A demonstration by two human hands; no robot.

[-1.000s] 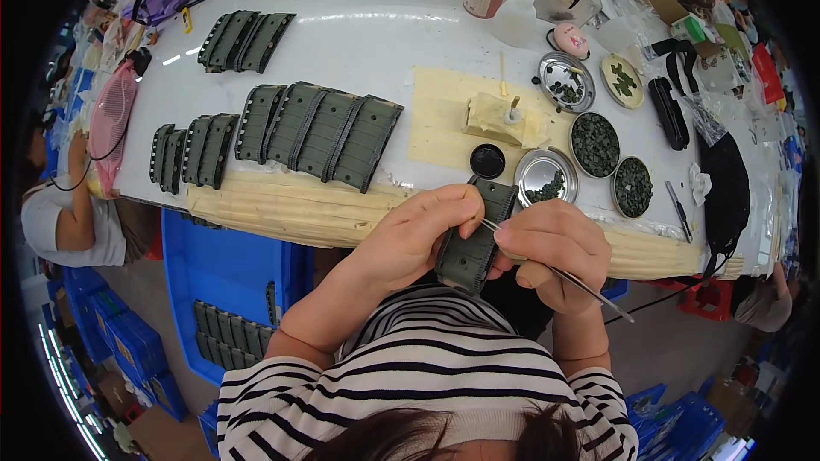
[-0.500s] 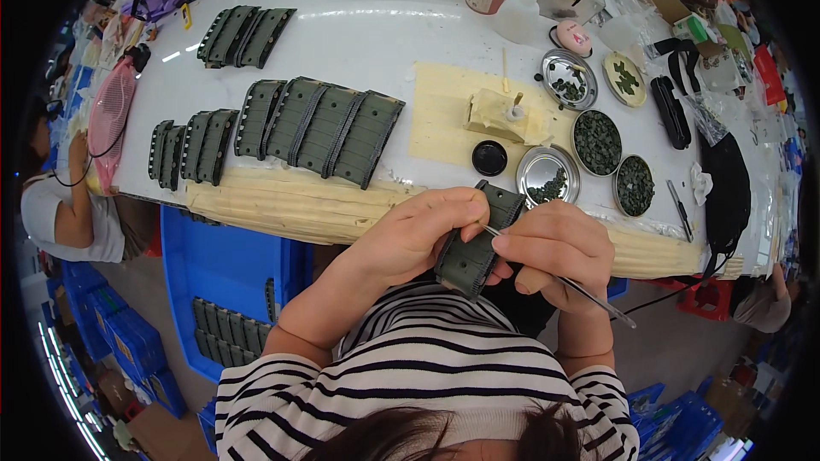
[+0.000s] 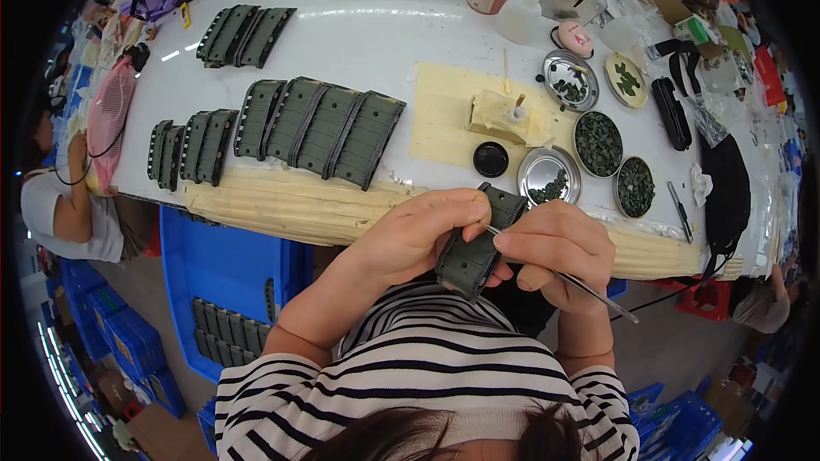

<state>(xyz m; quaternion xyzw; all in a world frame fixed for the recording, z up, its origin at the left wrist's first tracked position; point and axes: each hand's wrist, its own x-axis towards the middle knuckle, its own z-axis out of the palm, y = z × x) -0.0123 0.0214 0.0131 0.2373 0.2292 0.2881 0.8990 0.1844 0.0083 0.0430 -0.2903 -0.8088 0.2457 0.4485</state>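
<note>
My left hand is closed on a dark green, slightly curved panel with ridged edges and small round marks, held tilted in front of my chest. In my right hand is a slim metal tool, perhaps tweezers, gripped between thumb and fingers. Its tip reaches the panel's face beside my left thumb; whether it pinches a small part there is too small to tell. Some right-hand fingers are behind the panel's edge. Beyond my hands stands a round metal dish of small green pieces.
Similar green panels lie in groups on the left of the white table. Tins of green pieces, a black round lid and a tape-covered block stand at right. A blue bin holds more panels. Another person sits far left.
Almost nothing differs. The metal tool's rear end has shifted very slightly to the right, while both hands keep their hold on the panel and tool.
</note>
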